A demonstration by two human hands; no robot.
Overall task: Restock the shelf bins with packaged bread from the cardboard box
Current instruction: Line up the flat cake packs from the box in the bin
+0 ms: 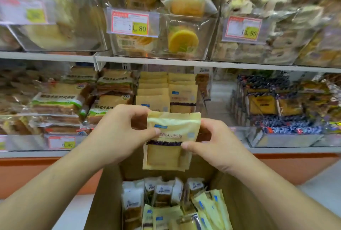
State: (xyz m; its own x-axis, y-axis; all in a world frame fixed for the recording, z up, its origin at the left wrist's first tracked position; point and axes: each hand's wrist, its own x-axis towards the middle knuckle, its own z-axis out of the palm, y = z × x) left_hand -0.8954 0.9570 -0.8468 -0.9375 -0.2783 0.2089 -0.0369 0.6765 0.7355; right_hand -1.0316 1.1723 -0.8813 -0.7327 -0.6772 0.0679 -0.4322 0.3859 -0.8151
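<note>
Below us the cardboard box [238, 202] sat open; our left hand [118, 133] and right hand [212, 143] pinched one bread packet [170, 137] upright, label facing us, level with its matching stack [166, 93].

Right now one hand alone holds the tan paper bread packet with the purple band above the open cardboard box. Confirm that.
Not quite: both hands hold it. In the head view the left hand and right hand each pinch a side of the tan paper bread packet above the open cardboard box.
</note>
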